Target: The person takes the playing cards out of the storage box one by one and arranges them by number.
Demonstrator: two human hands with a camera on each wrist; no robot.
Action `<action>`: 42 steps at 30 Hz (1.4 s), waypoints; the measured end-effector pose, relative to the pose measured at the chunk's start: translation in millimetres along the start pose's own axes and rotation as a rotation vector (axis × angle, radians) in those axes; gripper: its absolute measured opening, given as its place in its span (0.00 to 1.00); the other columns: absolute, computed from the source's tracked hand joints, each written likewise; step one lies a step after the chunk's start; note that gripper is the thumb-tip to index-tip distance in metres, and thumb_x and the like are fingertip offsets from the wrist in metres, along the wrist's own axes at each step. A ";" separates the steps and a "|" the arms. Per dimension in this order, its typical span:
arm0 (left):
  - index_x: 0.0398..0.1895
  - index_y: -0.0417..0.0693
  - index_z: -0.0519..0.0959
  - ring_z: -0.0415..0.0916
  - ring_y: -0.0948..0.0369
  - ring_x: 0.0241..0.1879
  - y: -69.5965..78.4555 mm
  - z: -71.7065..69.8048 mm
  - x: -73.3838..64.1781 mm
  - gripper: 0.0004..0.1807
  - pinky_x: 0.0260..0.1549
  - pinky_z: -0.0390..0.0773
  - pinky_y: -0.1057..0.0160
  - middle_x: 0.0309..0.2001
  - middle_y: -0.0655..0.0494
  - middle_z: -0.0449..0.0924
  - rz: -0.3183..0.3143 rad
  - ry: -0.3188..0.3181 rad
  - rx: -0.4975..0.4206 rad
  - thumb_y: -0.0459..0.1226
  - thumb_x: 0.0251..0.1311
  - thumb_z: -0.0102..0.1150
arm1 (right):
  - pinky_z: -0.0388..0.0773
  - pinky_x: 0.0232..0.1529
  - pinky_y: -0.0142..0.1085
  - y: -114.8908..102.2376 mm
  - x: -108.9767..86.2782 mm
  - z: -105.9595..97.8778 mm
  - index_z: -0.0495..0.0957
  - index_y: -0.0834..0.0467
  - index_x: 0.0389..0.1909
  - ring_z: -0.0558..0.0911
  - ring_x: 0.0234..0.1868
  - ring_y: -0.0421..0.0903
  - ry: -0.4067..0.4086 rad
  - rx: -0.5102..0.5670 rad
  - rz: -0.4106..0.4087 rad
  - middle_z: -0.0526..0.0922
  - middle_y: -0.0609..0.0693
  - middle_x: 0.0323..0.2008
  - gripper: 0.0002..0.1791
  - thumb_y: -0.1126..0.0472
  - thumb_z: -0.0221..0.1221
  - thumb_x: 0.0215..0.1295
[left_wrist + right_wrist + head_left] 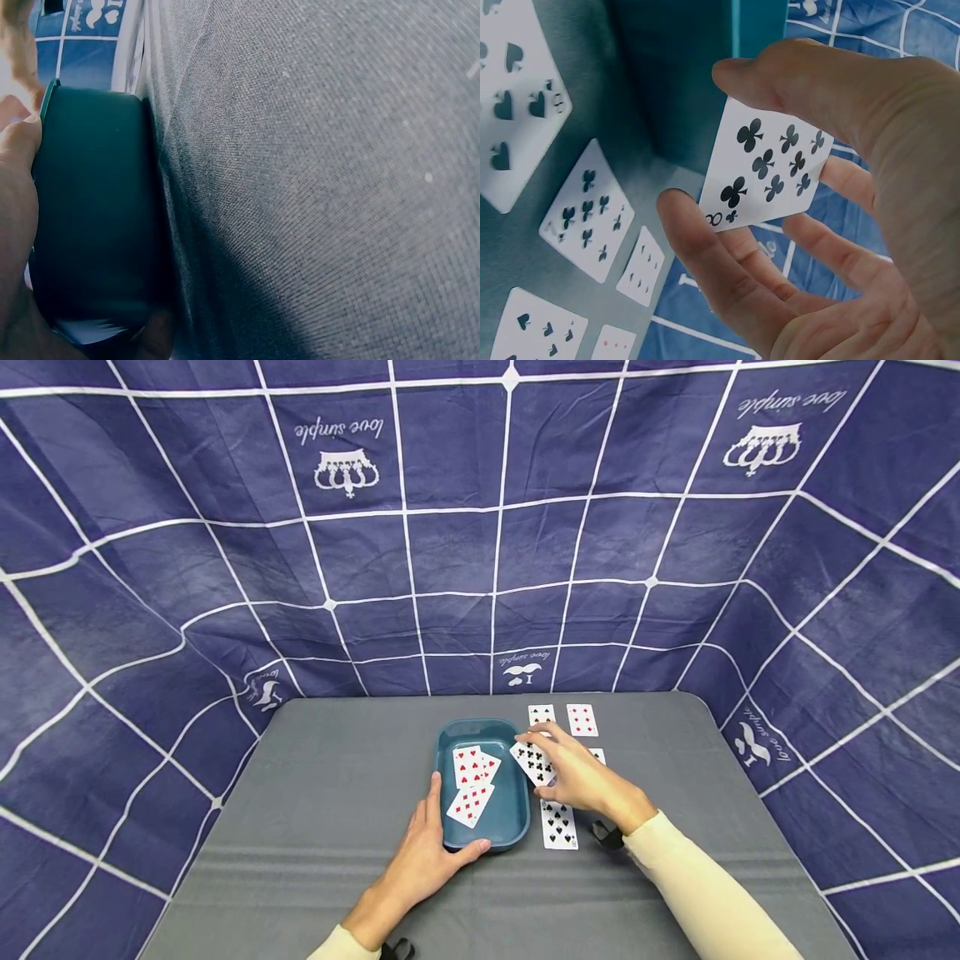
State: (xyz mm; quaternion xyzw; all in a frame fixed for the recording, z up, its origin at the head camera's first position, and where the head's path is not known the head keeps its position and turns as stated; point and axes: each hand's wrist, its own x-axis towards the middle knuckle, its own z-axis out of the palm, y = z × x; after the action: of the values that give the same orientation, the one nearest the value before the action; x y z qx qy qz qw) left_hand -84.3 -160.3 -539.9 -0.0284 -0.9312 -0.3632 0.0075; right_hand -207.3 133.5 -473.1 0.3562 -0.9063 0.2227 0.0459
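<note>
My right hand (577,774) holds an eight of clubs (769,161) between thumb and fingers, face showing, just beside the right rim of a blue tray (517,827). The card (531,763) is tilted and stands clear of the other cards in the right wrist view. At the tray's near left corner, my left hand (423,860) grips it, fingers along the left side and thumb at the near rim. Inside the tray lie several red cards, a heart card (467,768) and a diamond card (471,805) among them, partly overlapping.
Right of the tray, face-up cards lie on the grey table: a spade card (560,831) nearest, a diamond card (582,720) at the back, and a black card (541,713) beside it. Others are partly hidden by my right hand. A blue gridded cloth (450,552) surrounds the table.
</note>
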 end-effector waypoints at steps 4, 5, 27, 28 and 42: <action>0.99 0.44 0.43 0.76 0.36 0.76 -1.4 0.3 1.3 0.80 0.74 0.79 0.33 0.78 0.30 0.73 0.007 0.002 -0.003 0.71 0.59 0.83 | 0.91 0.59 0.52 2.7 -9.5 1.0 0.80 0.58 0.79 0.90 0.62 0.57 0.044 -0.027 -0.011 0.78 0.61 0.78 0.51 0.63 0.91 0.52; 0.99 0.44 0.43 0.76 0.36 0.76 -1.6 0.2 1.5 0.80 0.74 0.79 0.33 0.78 0.30 0.74 0.006 0.001 -0.003 0.71 0.59 0.83 | 0.91 0.58 0.53 3.4 -12.1 1.4 0.80 0.58 0.79 0.90 0.63 0.58 0.053 -0.029 -0.011 0.78 0.60 0.78 0.51 0.63 0.91 0.52; 0.99 0.46 0.41 0.73 0.35 0.80 -2.3 -0.6 2.3 0.80 0.76 0.77 0.32 0.80 0.31 0.72 -0.013 -0.010 -0.015 0.70 0.60 0.83 | 0.90 0.58 0.58 33.3 -65.4 9.1 0.83 0.58 0.71 0.91 0.60 0.57 0.117 -0.025 0.096 0.85 0.56 0.65 0.44 0.56 0.90 0.53; 0.99 0.46 0.41 0.73 0.35 0.80 -2.6 -0.5 1.8 0.80 0.76 0.77 0.32 0.80 0.30 0.72 -0.010 -0.008 -0.017 0.70 0.60 0.83 | 0.90 0.56 0.58 33.7 -67.6 9.1 0.83 0.58 0.71 0.92 0.58 0.57 0.114 -0.024 0.104 0.85 0.56 0.65 0.44 0.55 0.90 0.53; 0.99 0.45 0.42 0.74 0.35 0.80 -1.9 -1.0 -0.5 0.81 0.76 0.78 0.32 0.80 0.30 0.72 -0.008 -0.004 -0.013 0.71 0.58 0.83 | 0.88 0.40 0.62 33.1 -93.8 14.0 0.84 0.47 0.73 0.89 0.59 0.59 0.067 -0.099 0.310 0.86 0.53 0.65 0.46 0.42 0.90 0.54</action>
State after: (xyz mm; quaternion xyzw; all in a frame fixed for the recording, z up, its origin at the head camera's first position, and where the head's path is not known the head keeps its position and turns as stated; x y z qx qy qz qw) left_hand -83.9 -162.4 -540.4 -0.0255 -0.9291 -0.3690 0.0039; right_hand -158.7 207.5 -520.7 0.2019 -0.9582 0.1942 0.0589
